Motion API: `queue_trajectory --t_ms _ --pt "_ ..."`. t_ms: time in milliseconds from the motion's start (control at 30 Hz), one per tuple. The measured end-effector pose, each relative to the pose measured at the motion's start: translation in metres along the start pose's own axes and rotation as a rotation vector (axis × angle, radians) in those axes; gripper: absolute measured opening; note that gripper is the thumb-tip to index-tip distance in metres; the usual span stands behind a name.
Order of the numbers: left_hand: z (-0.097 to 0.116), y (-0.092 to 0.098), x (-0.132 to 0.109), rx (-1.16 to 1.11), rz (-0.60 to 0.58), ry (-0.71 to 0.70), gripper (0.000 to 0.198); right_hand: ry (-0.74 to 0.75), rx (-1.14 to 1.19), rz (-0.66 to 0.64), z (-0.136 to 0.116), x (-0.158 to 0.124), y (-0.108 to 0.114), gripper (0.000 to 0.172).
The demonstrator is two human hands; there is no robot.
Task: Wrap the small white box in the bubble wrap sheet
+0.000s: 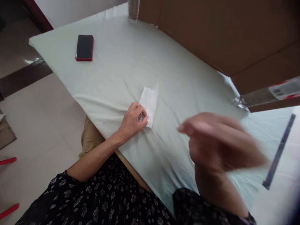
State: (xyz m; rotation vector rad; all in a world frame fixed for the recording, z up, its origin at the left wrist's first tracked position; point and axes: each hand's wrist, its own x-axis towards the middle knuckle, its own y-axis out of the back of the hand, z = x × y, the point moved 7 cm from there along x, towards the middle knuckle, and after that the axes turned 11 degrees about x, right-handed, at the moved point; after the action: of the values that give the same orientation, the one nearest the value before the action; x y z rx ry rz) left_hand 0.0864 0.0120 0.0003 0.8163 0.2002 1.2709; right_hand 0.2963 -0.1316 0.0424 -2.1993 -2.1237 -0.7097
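Observation:
A small white packet (150,100), longish and lightly creased, lies on the cloth-covered table. My left hand (134,118) is closed in a pinch at the packet's lower left edge, thumb and forefinger pressed together. A shiny, clear-looking bit shows inside the curl of those fingers, too small to name. Off to the right, my right hand (217,142) is raised over the table, apart from the packet. Motion smears its fingers, so whether it holds anything cannot be made out.
A phone (84,47) in a red case lies at the far left of the pale green tablecloth (112,68). A large brown cardboard box (222,34) stands at the back right, with clear tape (257,98) near its lower corner. A dark strip (278,153) runs at far right.

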Motion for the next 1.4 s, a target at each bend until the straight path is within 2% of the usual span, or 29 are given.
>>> queue_trajectory --t_ms 67,100,167,233,333,433,500,567,667,733,800,900,1033,1233,1400 --pt "0.000 0.000 0.000 0.002 -0.007 0.018 0.013 0.141 -0.183 0.001 0.014 0.084 -0.027 0.026" --pt "0.001 0.001 0.000 0.016 -0.003 0.014 0.013 0.204 -0.253 -0.053 0.020 0.111 -0.041 0.028" --pt "0.006 0.003 -0.001 0.080 0.014 -0.022 0.016 0.235 -0.383 -0.204 0.040 0.135 -0.063 0.034" --pt "0.014 0.004 0.000 0.184 0.015 -0.092 0.026 0.238 -0.459 -0.333 0.059 0.135 -0.076 0.044" --pt "0.026 0.002 0.002 0.349 -0.039 -0.232 0.035 0.262 -0.465 -0.444 0.077 0.128 -0.086 0.050" --pt "0.028 -0.003 0.006 0.427 -0.119 -0.295 0.030 0.273 -0.409 -0.428 0.082 0.131 -0.086 0.041" --pt "0.025 -0.004 0.008 0.435 -0.145 -0.293 0.026 0.247 -0.337 -0.324 0.083 0.136 -0.077 0.031" --pt "0.022 -0.005 0.008 0.426 -0.152 -0.288 0.023 0.133 -0.238 -0.158 0.088 0.144 -0.061 0.024" --pt "0.021 -0.006 0.007 0.399 -0.153 -0.287 0.021 -0.220 -0.063 0.001 0.112 0.153 -0.046 0.031" --pt "0.021 -0.006 0.006 0.382 -0.148 -0.277 0.022 -0.435 0.039 -0.010 0.124 0.161 -0.051 0.043" --pt "0.020 -0.006 0.006 0.372 -0.136 -0.257 0.023 -0.535 0.091 -0.071 0.126 0.172 -0.062 0.047" --pt "0.019 -0.006 0.005 0.365 -0.117 -0.234 0.030 -0.543 0.107 -0.150 0.119 0.191 -0.079 0.035" --pt "0.018 -0.006 0.004 0.359 -0.127 -0.218 0.029 -0.531 0.213 -0.162 0.118 0.200 -0.092 0.027" --pt "0.012 -0.006 0.004 0.303 -0.114 -0.195 0.027 -0.474 0.389 -0.034 0.119 0.190 -0.093 0.025" --pt "0.008 -0.005 0.000 0.254 -0.042 -0.140 0.026 -0.359 0.451 -0.013 0.093 0.176 -0.090 0.029"
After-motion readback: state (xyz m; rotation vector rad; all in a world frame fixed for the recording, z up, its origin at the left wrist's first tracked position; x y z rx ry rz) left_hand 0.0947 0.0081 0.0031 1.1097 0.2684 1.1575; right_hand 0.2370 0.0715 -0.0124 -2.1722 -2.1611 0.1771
